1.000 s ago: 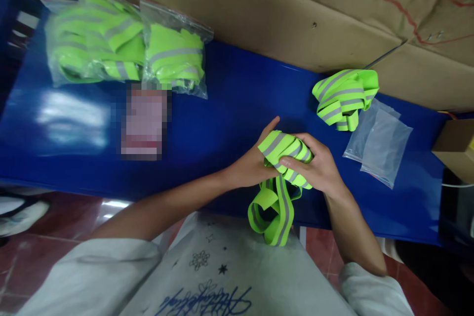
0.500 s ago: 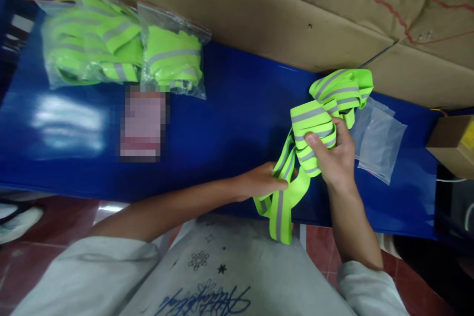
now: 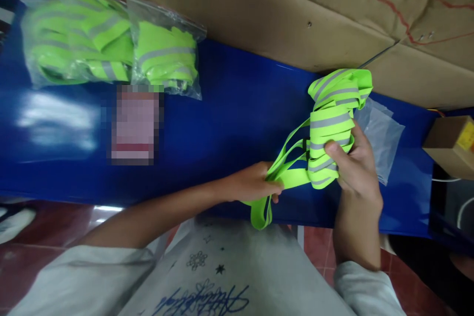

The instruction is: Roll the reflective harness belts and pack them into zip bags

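Note:
My right hand is closed round a folded neon-yellow reflective strap with grey stripes, thumb on top. Loose lengths of the same strap run left into my left hand, whose fingers are wrapped round them. A loop dangles below that hand over the table's front edge. Small black fittings show at the left side of the folded bundle. Just behind it a second bundle of reflective strap lies against the cardboard; the held bundle partly covers it.
Clear plastic bags lie flat on the blue table beyond my right hand. Filled zip bags of strap stand at the back left, with a blurred-out card before them. A small cardboard box is at the right; cardboard lines the back.
My right hand has moved right and turned with the folded bundle. The strap between my hands has drawn out straighter, and the hanging loop has risen. My left hand has barely shifted.

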`<state>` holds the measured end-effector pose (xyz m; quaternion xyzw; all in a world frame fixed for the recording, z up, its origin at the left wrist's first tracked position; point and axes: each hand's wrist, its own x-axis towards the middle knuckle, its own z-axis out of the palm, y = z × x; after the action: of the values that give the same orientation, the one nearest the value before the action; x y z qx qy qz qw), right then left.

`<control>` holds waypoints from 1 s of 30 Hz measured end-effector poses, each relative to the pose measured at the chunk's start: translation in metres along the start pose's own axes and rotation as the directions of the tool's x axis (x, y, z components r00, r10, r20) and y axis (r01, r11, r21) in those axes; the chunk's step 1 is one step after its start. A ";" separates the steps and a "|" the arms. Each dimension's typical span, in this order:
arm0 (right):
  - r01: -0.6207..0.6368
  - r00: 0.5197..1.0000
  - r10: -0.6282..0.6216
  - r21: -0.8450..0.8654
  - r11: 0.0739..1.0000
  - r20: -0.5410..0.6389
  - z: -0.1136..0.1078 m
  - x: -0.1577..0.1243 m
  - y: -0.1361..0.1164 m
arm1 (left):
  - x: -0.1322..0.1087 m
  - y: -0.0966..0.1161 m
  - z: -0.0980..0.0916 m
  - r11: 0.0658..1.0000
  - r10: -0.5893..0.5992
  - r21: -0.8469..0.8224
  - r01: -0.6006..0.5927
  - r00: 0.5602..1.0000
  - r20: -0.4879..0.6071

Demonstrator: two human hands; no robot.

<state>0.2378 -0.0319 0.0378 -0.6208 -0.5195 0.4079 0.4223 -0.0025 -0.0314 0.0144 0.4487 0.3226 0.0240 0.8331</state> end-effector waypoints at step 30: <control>0.577 0.774 -0.239 -0.499 0.646 0.587 0.043 -0.015 -0.009 | 0.008 -0.007 -0.008 0.931 -0.072 -0.346 0.114 0.989 0.131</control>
<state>0.1926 -0.0413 0.0341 -0.4706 -0.8440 0.2267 0.1216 -0.0026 -0.0275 0.0017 0.2772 0.2849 0.0155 0.9175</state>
